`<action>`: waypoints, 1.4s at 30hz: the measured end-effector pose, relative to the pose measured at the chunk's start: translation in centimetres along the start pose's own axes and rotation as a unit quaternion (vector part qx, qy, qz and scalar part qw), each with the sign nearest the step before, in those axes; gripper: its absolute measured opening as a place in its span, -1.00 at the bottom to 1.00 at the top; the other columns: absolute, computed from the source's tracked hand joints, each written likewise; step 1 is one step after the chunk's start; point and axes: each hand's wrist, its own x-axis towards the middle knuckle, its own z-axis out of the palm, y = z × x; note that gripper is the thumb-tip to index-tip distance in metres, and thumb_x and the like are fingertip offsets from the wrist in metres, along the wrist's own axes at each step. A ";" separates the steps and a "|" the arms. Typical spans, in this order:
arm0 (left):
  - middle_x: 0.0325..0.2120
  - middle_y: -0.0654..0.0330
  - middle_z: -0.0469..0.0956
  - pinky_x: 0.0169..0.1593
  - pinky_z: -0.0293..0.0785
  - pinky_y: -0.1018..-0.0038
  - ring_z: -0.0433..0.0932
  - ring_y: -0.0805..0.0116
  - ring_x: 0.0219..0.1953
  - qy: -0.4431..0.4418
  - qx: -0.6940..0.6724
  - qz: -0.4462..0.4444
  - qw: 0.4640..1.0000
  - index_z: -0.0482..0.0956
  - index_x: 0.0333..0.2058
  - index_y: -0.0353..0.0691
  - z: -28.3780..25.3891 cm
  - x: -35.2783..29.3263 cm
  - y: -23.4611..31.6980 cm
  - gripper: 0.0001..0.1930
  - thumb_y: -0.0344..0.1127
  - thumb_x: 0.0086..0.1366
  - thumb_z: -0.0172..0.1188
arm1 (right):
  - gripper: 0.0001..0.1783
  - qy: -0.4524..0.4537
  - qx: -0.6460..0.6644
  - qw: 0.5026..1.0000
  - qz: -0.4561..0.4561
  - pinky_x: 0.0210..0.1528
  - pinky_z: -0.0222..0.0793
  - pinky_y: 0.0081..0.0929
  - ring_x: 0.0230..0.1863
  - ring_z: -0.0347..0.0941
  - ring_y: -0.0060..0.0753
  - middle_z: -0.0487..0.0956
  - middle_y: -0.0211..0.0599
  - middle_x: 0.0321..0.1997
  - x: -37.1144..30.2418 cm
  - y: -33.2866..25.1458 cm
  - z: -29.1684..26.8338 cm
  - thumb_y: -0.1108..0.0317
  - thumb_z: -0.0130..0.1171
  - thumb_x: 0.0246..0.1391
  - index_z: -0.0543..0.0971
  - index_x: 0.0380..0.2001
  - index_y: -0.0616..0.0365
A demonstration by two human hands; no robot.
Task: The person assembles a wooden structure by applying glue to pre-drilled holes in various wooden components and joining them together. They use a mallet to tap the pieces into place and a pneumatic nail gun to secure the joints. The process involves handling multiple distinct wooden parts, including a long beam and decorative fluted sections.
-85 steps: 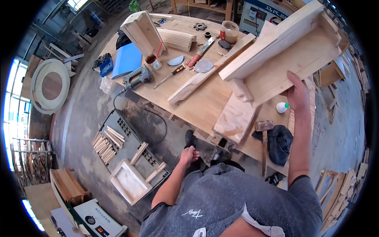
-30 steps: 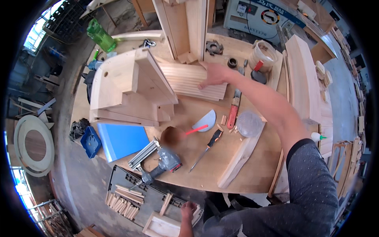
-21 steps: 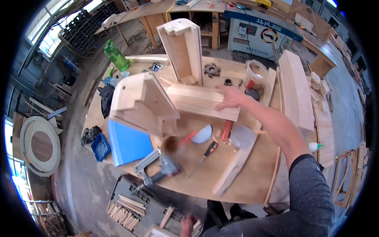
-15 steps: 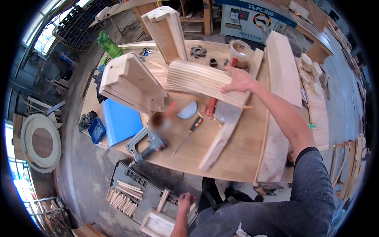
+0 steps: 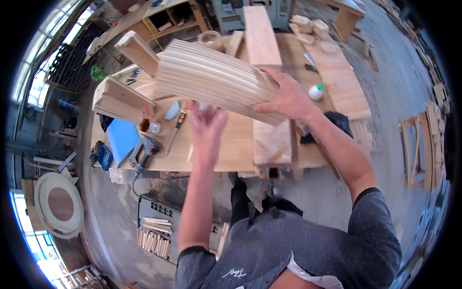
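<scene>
Now lifted above the desk (image 5: pixel 233 149), the ribbed panel (image 5: pixel 214 79) is clamped by the right hand (image 5: pixel 290 98), fingers spread; the blurred left hand's (image 5: pixel 207 130) opening and hold cannot be told.

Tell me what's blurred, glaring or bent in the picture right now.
Head view, middle: the left hand is smeared by blur, while the right hand, gripping the ribbed wooden piece, looks clearer; head view, left side: the windows glare nearly white; head view, rim: straight edges bow with the fisheye, and the corners are black.
</scene>
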 end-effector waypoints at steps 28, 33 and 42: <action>0.18 -0.02 0.30 0.39 0.25 0.25 0.36 0.20 0.25 -0.139 0.084 0.021 0.987 0.07 0.24 -0.31 7.9 -0.2 -8.7 0.00 -0.53 -0.10 0.58 | -0.06 0.009 0.076 0.990 0.122 0.30 0.36 -0.25 0.32 0.37 0.02 0.40 0.11 0.28 -11.1 11.3 2.5 0.26 0.48 -0.07 0.27 0.36 0.25; 0.20 -0.05 0.27 0.43 0.12 0.21 0.27 0.12 0.31 -0.124 0.198 0.057 0.971 0.06 0.28 -0.33 6.8 -0.9 -11.3 0.05 -0.39 -0.12 0.60 | -0.40 0.088 0.142 0.949 0.266 0.07 0.52 -0.41 -0.02 0.62 -0.29 0.66 -0.06 -0.05 -12.6 18.6 -1.1 0.26 0.38 0.10 0.50 0.16 0.34; 0.07 -0.17 0.53 0.25 0.35 0.18 0.49 -0.05 0.12 -0.073 0.372 -0.144 0.914 0.49 0.11 -0.46 9.3 -3.8 -12.6 -0.24 -0.09 0.01 0.52 | -0.53 0.181 0.031 0.941 0.283 0.02 0.54 -0.34 -0.09 0.65 -0.23 0.71 -0.06 -0.12 -6.5 32.7 -10.4 0.17 0.29 0.14 0.62 0.00 0.30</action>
